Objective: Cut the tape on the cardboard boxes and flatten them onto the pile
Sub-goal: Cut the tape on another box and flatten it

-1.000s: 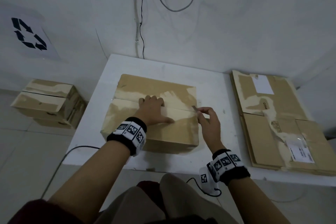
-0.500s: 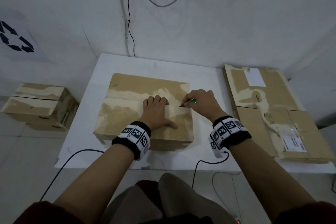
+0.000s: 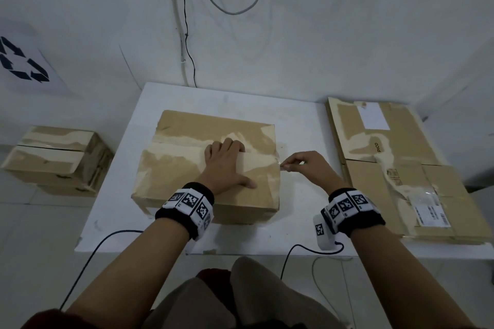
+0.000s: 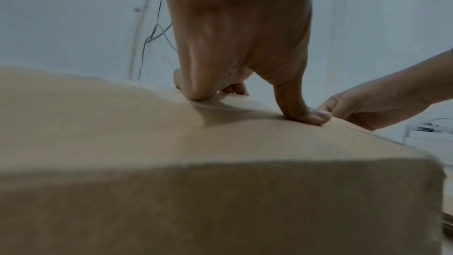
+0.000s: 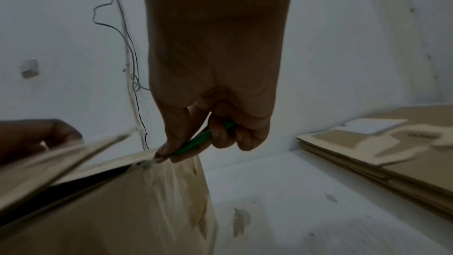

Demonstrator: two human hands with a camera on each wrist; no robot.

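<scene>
Left hand [image 3: 227, 165] is pressed flat on top of the cardboard box [image 3: 187, 168] in the middle of the white table [image 3: 299, 125], its fingers [image 4: 301, 111] spread straight against the near flap. Right hand [image 3: 307, 168] sits at the box's right edge, thumb and fingers pinching a green cutter [image 5: 196, 143] with the tip right at the taped seam. Flattened boxes [image 3: 401, 168] lie stacked on the table's right side, and another box [image 3: 53, 157] sits on the floor to the left.

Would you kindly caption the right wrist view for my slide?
Right hand holds a green cutter at the cardboard box's top seam.
</scene>
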